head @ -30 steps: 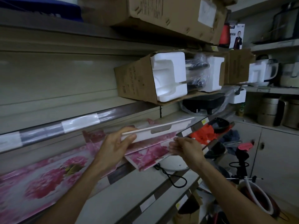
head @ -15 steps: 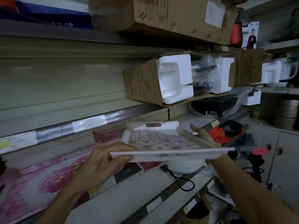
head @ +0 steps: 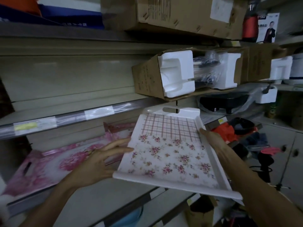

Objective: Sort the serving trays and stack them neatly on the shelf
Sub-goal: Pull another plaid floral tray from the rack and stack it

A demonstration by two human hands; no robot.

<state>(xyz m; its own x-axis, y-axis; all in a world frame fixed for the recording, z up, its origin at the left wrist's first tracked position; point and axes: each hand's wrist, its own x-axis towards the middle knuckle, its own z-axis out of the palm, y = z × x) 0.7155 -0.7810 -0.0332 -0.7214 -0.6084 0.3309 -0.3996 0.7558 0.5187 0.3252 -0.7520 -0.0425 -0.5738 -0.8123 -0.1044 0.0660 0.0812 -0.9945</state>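
A white tray [head: 170, 154] with small pink flowers and a red grid pattern is held in the air in front of the shelves, tilted toward me, its slot handle at the far end. My right hand [head: 213, 140] grips its right rim. My left hand [head: 100, 158] lies against its left edge with fingers spread; whether it grips is unclear. Behind, pink floral trays [head: 54, 163] lie flat on the middle shelf [head: 68, 208].
Above hangs a shelf edge [head: 65, 117] with price labels. An open cardboard box with white foam [head: 173, 74] juts out right above the tray. A black appliance [head: 224, 100] and red and dark clutter [head: 232, 130] fill the right. Lower shelves run below.
The white tray came off the pink trays, was lifted out from the shelf toward me and tipped from edge-on so its patterned face shows. My head moved closer.
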